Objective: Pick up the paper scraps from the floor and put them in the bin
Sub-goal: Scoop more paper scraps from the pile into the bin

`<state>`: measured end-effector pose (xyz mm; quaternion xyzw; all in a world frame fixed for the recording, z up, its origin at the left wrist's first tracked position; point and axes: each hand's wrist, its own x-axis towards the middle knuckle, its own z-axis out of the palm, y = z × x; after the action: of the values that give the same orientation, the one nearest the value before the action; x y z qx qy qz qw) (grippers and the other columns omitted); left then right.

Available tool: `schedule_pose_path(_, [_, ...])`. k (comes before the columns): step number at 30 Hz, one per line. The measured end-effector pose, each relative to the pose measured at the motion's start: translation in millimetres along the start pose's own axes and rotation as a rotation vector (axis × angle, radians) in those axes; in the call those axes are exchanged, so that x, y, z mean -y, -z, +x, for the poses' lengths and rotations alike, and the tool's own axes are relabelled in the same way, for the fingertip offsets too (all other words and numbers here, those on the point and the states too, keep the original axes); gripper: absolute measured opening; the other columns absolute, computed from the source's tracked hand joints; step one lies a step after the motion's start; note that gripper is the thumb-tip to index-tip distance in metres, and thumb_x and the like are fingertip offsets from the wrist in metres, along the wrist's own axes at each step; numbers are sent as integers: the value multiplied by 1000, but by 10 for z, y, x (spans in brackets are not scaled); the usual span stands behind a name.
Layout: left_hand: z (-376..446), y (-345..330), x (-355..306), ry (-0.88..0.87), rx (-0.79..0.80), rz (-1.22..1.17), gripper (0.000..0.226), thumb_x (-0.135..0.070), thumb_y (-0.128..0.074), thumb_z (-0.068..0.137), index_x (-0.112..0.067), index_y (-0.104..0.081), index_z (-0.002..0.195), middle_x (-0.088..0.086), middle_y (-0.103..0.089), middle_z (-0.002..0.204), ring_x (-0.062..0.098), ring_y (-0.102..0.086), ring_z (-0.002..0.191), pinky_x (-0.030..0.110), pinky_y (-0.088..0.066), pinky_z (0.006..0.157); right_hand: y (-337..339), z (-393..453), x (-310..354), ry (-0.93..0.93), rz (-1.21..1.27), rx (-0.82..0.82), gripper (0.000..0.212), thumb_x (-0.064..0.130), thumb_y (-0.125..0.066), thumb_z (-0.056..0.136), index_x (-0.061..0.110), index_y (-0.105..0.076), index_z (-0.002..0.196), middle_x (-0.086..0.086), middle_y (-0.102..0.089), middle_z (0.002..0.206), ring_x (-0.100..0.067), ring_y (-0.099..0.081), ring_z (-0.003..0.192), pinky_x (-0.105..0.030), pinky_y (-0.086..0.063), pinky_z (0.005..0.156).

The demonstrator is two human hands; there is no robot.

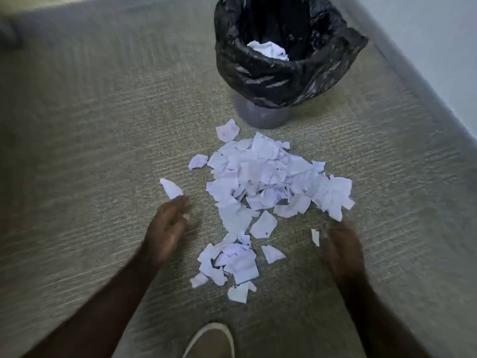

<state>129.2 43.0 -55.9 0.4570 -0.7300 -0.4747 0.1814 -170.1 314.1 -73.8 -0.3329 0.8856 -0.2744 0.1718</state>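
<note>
Lying between blurred hands (254, 244), paper scraps (268, 177), seemingly untouched

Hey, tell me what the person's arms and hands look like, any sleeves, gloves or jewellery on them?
Both arms are bare up to the frame edge: no sleeves in view. The left hand and right hand wear no gloves. No watch, bracelet or ring shows, though both hands are motion-blurred, so small items could be missed.

Single head-worn view, looking forward and steeply down at carpet (77, 151) from above. Close over both hands, left (165, 228) and right (343, 251), with scraps (265, 177) mid-frame, bin (284, 60) far, wall (438, 47) at far right.
</note>
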Motion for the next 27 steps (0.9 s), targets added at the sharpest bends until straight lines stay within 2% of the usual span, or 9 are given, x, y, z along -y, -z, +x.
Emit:
schedule_pose_path(2, [-314, -86, 95, -108, 64, 71, 48, -53, -53, 87, -55, -43, 134, -38, -42, 139, -16, -35, 130, 10, -25, 111, -182, -289, 18, -97, -33, 55, 68, 49, -47, 88, -3, -57, 130, -23, -53, 139, -41, -42, 136, -49, -32, 115])
schedule_pose_path(4, [-505, -157, 193, -181, 143, 158, 57, -60, -48, 90, -42, -36, 142, -18, -35, 151, -4, -29, 140, 19, -24, 116, -322, -448, 24, -118, -60, 74, 78, 54, -48, 84, 5, -43, 145, -18, -38, 153, -35, -27, 146, -50, -22, 119])
schedule_pose_path(6, [-665, -219, 296, -167, 237, 249, 71, -59, -57, 86, -34, -32, 147, -4, -25, 159, 6, -21, 147, 27, -24, 118, -399, -493, 36, -77, -103, 151, 87, 60, -49, 82, 13, -28, 152, -12, -22, 161, -30, -13, 151, -51, -15, 121])
schedule_pose_path(9, [-830, -318, 401, -130, 347, 293, 101, -65, -69, 75, -29, -18, 154, -8, -1, 165, 9, -3, 151, 20, -16, 116, -483, -543, 166, 25, -118, 296, 98, 65, -54, 80, 23, -8, 156, 4, 6, 164, -17, 10, 152, -42, -1, 123])
schedule_pose_path(14, [-886, -528, 418, -152, 457, 419, 123, -75, -67, 64, -28, 0, 156, -6, 18, 163, 16, 15, 151, 44, -8, 121, -671, -690, 416, 204, -239, 461, 118, 81, -52, 72, 20, 5, 155, 8, 17, 160, -13, 22, 148, -37, 9, 122])
schedule_pose_path(17, [-885, -664, 379, -186, 499, 428, 124, -72, -70, 65, -26, 0, 156, -4, 20, 163, 18, 18, 150, 45, -5, 121, -785, -724, 508, 305, -351, 487, 126, 92, -42, 68, 13, 1, 156, -2, 10, 162, -19, 15, 150, -38, 9, 121])
schedule_pose_path(21, [-873, -791, 371, -251, 524, 462, 121, -56, -76, 68, -22, -1, 156, 4, 14, 163, 22, 14, 151, 45, -3, 122, -945, -751, 628, 374, -433, 551, 123, 94, -27, 68, 1, -30, 148, -17, -29, 157, -33, -19, 144, -49, -18, 112])
schedule_pose_path(24, [-855, -850, 334, -279, 482, 390, 109, -54, -72, 77, -14, -9, 156, 7, 6, 164, 21, 8, 152, 46, -5, 122, -1060, -750, 699, 344, -386, 524, 113, 84, -39, 74, 1, -24, 149, -18, -26, 158, -33, -19, 145, -46, -19, 113])
schedule_pose_path(27, [-847, -859, 283, -254, 458, 346, 93, -50, -60, 86, -13, -12, 156, 6, 2, 165, 19, 5, 152, 46, -8, 123, -1106, -750, 750, 326, -291, 487, 99, 74, -37, 84, 5, -16, 152, -17, -20, 160, -32, -18, 148, -43, -16, 116])
